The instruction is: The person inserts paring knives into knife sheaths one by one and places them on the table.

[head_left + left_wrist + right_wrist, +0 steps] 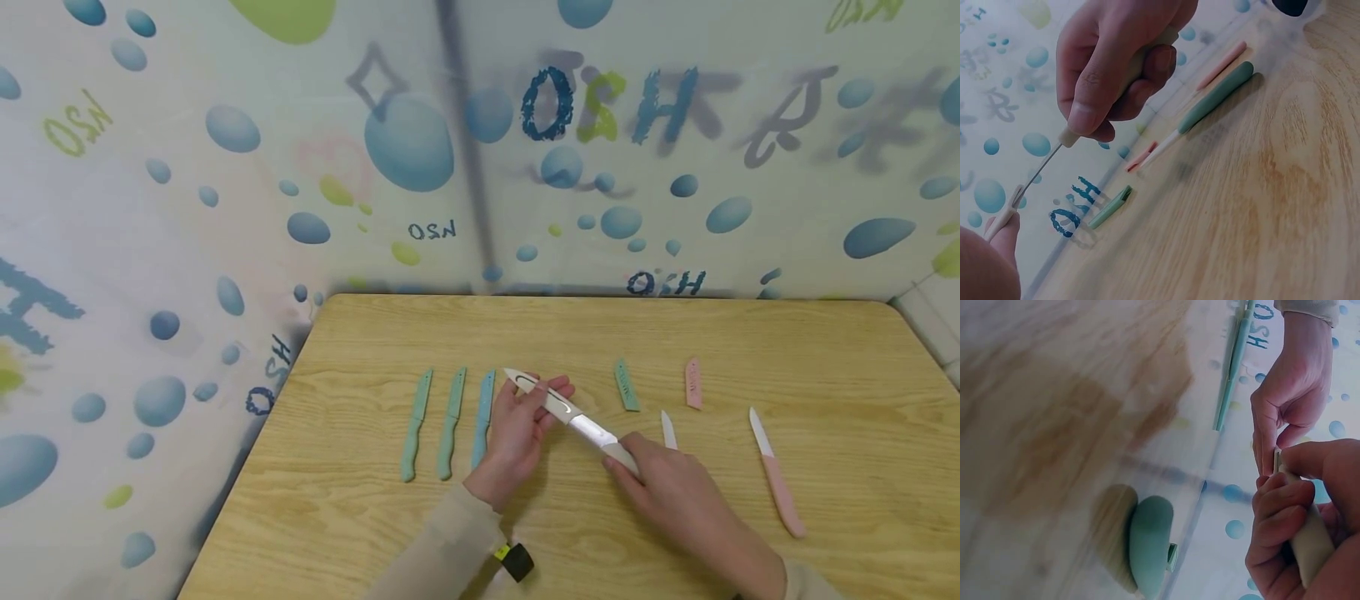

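Note:
Over the middle of the table, my right hand (675,492) grips the cream handle of a knife (594,432) whose shiny blade is partly inside a cream sheath (558,407). The sheath is pinched between the thumb and fingers of my left hand (517,433). In the left wrist view a stretch of bare blade shows between handle and sheath. A green-handled knife (1213,97) lies unsheathed under my right hand, which hides its handle in the head view. Just beside my left hand lies a sheathed blue knife (483,417), partly covered by it.
Two sheathed green knives (417,425) (452,425) lie left of the blue one. A loose green sheath (627,386) and a loose pink sheath (693,383) are farther back on the wooden table (337,533). An unsheathed pink knife (780,487) lies at the right. A patterned wall covering stands behind.

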`<state>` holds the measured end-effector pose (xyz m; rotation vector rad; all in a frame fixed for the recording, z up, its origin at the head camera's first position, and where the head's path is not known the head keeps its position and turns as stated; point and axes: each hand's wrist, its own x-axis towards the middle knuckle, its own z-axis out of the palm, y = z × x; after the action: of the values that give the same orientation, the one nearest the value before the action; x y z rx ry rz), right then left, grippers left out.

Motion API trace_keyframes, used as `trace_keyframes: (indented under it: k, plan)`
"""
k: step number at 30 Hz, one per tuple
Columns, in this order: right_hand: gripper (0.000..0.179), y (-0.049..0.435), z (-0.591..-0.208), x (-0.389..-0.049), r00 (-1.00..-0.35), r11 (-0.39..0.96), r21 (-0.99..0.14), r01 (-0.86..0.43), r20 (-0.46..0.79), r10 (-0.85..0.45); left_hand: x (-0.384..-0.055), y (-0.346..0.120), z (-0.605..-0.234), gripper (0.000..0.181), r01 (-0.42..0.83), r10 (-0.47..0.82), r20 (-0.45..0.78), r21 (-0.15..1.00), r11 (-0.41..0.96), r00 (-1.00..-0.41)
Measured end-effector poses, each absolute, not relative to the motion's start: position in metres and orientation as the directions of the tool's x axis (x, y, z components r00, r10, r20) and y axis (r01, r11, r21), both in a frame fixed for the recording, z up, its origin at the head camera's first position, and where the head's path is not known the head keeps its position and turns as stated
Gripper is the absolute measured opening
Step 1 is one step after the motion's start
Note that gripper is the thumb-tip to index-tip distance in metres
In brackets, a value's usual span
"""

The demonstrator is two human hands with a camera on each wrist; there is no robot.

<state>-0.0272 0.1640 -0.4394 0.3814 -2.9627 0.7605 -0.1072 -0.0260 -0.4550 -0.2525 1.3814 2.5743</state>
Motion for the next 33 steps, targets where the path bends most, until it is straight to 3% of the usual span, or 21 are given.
trace_keyframes:
  k: [8, 33]
  plan:
    - [0.017, 0.162, -0.440, -0.028, -0.966, 0.842, -0.475, -0.257, 0.121, -0.227, -0.106, -0.023, -0.454, 0.008, -0.261, 0.102, -0.247, 0.790, -0.554, -0.964]
    - [0.019, 0.153, -0.441, -0.034, -0.959, 0.833, -0.478, -0.280, 0.175, -0.222, -0.103, -0.022, -0.452, 0.026, -0.303, 0.162, -0.256, 0.788, -0.536, -0.953]
